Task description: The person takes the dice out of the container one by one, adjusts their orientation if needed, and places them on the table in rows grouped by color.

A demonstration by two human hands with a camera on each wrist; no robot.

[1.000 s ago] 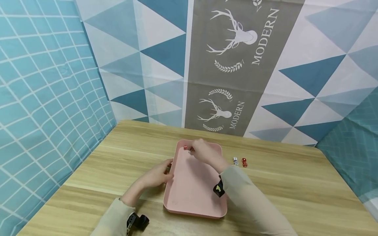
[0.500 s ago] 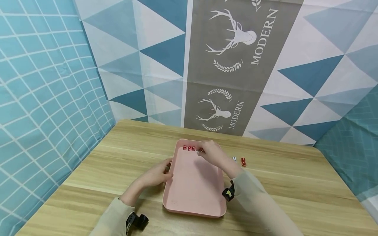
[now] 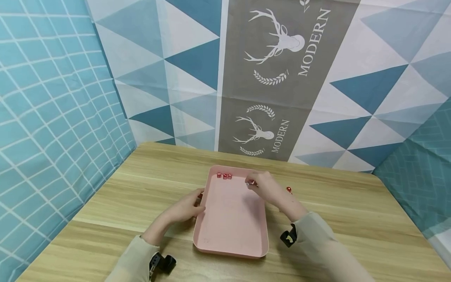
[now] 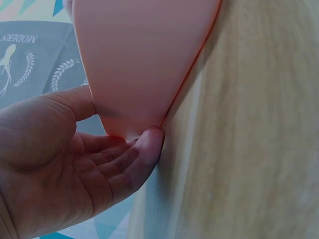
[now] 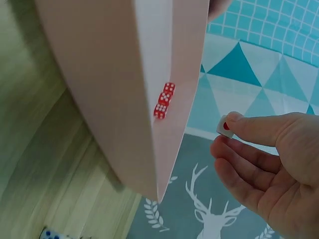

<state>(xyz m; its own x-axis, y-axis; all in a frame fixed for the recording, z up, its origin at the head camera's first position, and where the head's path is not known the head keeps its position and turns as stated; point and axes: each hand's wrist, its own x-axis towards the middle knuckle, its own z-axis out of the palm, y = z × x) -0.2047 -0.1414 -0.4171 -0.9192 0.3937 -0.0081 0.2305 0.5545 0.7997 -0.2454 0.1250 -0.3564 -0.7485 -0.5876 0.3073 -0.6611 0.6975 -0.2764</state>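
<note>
My right hand [image 3: 269, 190] pinches a white die [image 5: 224, 126] between thumb and fingers; a red dot shows on one face. It is over the far right part of a pink tray [image 3: 230, 219] in the head view. Three red dice [image 3: 225, 176] sit in a row inside, along the tray's far wall. With my left hand [image 3: 184, 205] I hold the tray's left side. In the left wrist view the thumb lies against the wall and the fingertips [image 4: 152, 139] curl at its lower edge.
Right of the tray, red dice [image 3: 289, 190] rest on the wooden table [image 3: 338, 211], partly behind my right hand. A white die with blue dots [image 5: 50, 234] peeks in at the bottom of the right wrist view. Patterned cloth [image 3: 197, 78] hangs behind the table.
My right hand has moved right along the tray's far end with the white die, uncovering the red dice and now covering the white dice on the table. The left hand keeps its place.
</note>
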